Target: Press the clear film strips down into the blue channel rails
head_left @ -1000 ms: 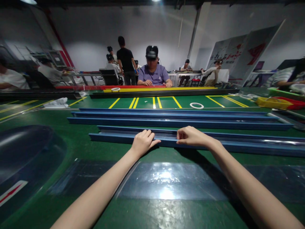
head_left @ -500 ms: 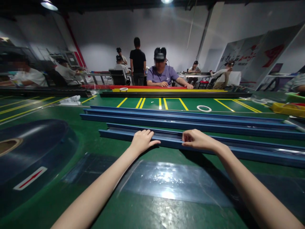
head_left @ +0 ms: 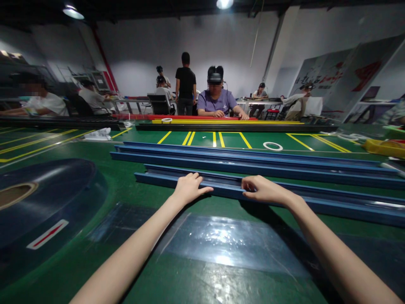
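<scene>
A long blue channel profile (head_left: 221,191) lies across the green table in front of me, its trough facing up. My left hand (head_left: 189,188) grips its near wall, fingers draped over into the trough and thumb stretched along the outside. Farther right, my right hand (head_left: 261,188) is closed on the same wall, with the fingers curled inside and the thumb against the near face. Just behind runs a second group of blue profiles (head_left: 202,161), apart from both hands. Under my arms a clear plastic sheet (head_left: 221,240) lies flat and glossy.
A big dark roll of film (head_left: 63,181) with a cardboard core occupies the left. A white ring (head_left: 272,146) lies beyond the blue profiles. Black profiles (head_left: 234,127) and yellow ones (head_left: 234,122) stretch along the far side, where a person in purple (head_left: 218,101) sits.
The view has shifted slightly, so the scene sits a little lower and farther right. Both hands keep their places on the blue channel profile. The person opposite has drawn one hand slightly inward.
</scene>
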`<state>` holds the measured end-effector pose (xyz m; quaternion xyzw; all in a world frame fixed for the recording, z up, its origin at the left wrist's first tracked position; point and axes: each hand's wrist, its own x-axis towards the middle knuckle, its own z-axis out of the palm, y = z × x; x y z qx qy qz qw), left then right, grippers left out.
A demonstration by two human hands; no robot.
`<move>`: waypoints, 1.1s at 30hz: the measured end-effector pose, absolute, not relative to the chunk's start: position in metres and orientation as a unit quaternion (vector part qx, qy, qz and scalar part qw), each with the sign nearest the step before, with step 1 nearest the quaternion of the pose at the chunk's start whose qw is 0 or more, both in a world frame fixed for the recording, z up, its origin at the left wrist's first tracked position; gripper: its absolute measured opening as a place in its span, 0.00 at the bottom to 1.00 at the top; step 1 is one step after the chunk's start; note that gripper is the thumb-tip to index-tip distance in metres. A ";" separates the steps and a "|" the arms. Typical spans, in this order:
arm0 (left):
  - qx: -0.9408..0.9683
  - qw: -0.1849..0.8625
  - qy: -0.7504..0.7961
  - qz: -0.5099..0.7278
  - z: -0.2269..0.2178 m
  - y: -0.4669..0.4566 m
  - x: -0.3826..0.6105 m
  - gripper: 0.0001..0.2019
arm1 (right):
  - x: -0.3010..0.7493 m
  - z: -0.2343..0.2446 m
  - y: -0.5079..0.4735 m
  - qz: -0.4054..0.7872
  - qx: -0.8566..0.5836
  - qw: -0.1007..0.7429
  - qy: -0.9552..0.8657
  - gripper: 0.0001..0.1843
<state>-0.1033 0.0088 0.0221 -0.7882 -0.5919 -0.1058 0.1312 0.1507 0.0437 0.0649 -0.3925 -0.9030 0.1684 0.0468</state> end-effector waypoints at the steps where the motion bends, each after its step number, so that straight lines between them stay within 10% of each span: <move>1: -0.787 0.130 -0.594 -0.104 0.022 0.009 -0.103 0.27 | 0.149 0.064 0.043 0.165 -0.387 0.050 -0.906 0.09; 33: -0.793 0.041 -0.603 -0.081 0.039 -0.041 -0.097 0.24 | 0.125 0.086 0.011 0.076 -0.319 -0.076 -0.942 0.07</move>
